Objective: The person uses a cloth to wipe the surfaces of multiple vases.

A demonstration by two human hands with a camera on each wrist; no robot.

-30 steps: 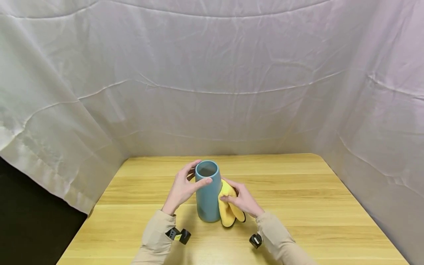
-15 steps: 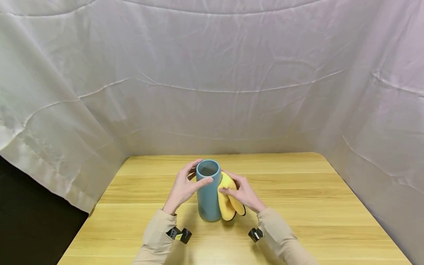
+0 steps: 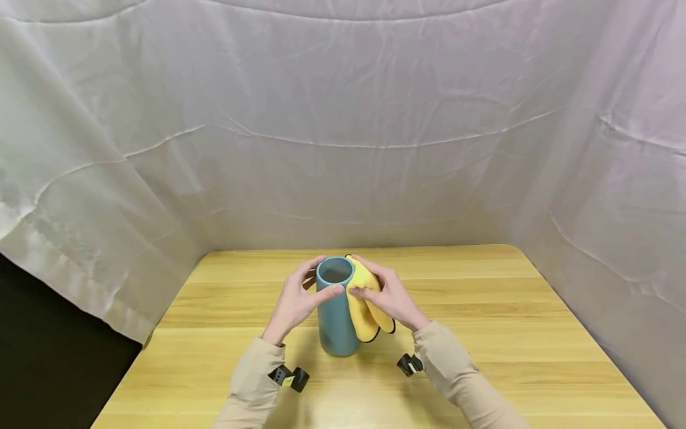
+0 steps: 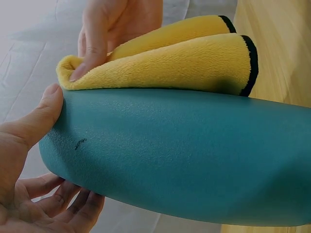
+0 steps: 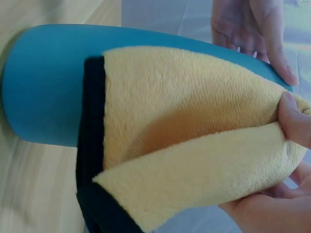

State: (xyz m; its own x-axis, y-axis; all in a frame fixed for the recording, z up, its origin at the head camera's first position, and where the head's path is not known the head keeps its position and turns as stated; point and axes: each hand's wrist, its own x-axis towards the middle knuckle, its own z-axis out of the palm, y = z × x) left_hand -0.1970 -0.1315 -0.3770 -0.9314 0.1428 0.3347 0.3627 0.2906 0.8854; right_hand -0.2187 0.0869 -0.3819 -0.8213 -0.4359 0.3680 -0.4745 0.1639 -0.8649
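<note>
A blue, open-topped vase (image 3: pixel 336 325) stands upright on the wooden table. My left hand (image 3: pixel 296 296) grips it near the rim, thumb on the near side and fingers round the far left side. A small dark mark shows on the vase's wall in the left wrist view. My right hand (image 3: pixel 392 296) holds a folded yellow cloth (image 3: pixel 364 313) with black edging, pinched between thumb and fingers. The cloth (image 4: pixel 160 65) lies against the vase's right side, its top at rim height and its lower folds hanging. In the right wrist view the cloth (image 5: pixel 194 97) covers much of the vase.
The wooden table (image 3: pixel 509 333) extends on both sides of the vase. Pale grey curtains (image 3: pixel 343 179) hang behind it and along both sides. A black area (image 3: pixel 48 357) lies at the lower left. Each wrist wears a small black camera (image 3: pixel 297 379).
My right hand has moved the cloth up along the vase's right side, from about mid-height to the rim. My left hand has stayed in place on the vase.
</note>
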